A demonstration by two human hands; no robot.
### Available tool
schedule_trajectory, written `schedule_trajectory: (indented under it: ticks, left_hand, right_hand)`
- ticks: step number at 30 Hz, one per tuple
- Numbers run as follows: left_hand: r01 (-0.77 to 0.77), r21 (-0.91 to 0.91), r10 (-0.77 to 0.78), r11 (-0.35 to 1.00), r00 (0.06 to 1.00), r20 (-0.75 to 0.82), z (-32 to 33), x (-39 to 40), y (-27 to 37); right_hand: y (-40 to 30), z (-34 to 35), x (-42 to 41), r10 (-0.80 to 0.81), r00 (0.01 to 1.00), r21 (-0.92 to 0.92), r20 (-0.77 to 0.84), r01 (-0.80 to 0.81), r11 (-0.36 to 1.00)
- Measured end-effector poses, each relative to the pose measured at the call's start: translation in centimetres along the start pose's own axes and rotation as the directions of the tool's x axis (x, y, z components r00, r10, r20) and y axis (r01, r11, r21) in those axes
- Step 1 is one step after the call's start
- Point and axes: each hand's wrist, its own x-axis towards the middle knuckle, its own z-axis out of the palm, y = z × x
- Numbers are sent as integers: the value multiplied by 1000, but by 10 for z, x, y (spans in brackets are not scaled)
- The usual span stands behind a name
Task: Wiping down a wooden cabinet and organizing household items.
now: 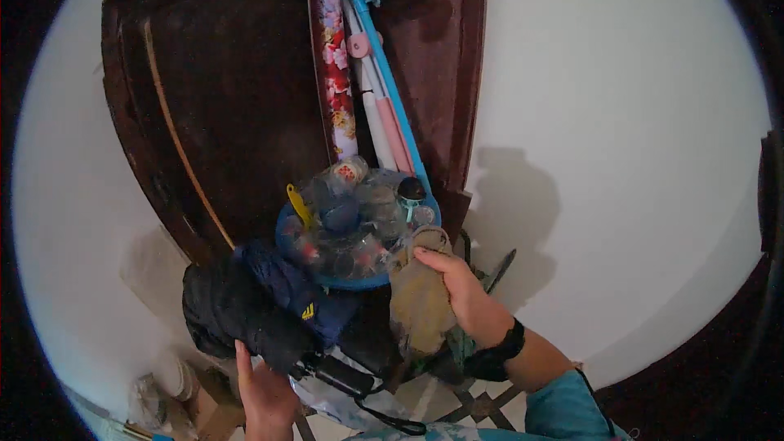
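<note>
My left hand (pixel 267 393) grips a folded black umbrella (pixel 248 303) from below, with the thumb showing on its cloth. The umbrella's black handle (pixel 345 375) and wrist strap point to the lower right. In my right hand (pixel 462 288) is a flat tan item (pixel 421 300), perhaps a worn shoe; its exact kind is unclear. The thumb presses on its upper face. Just beyond it stands a blue basin (pixel 355 283) heaped with clear plastic bottles (pixel 384 214) and a yellow-handled item (pixel 299 205). Navy cloth (pixel 306 294) with a yellow logo lies between the umbrella and the basin.
Dark wooden panels (pixel 233 92) lean against the white wall (pixel 612 104). A floral-patterned roll (pixel 337 67), a blue pole (pixel 392 82) and pink-and-white poles (pixel 386 122) stand behind the basin. At lower left are a cardboard box (pixel 214 407) and a plastic bag (pixel 147 404).
</note>
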Motion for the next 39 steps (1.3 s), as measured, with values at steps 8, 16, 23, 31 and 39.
schedule_trajectory:
  ticks: [8,16,23,31,39]
  left_hand:
    - [-30,112,35,993,998,-44,1,5,-5]
    - [-26,89,30,996,999,-45,-24,16,-1]
    - [78,26,-75,997,992,-107,-27,29,27]
    - [87,53,-82,995,993,-84,-17,23,30]
    - [59,152,-39,987,990,-134,-5,23,29]
  right_hand:
    - [-3,-7,7,-105,992,-86,-72,99,991]
    - [-7,-10,4,-220,971,-91,-90,212,973]
    - [-29,-53,23,-146,959,-7,-244,148,989]
    - [-57,-88,37,-316,930,-144,-186,292,945]
    - [-51,-67,20,-681,731,-484,-39,583,653]
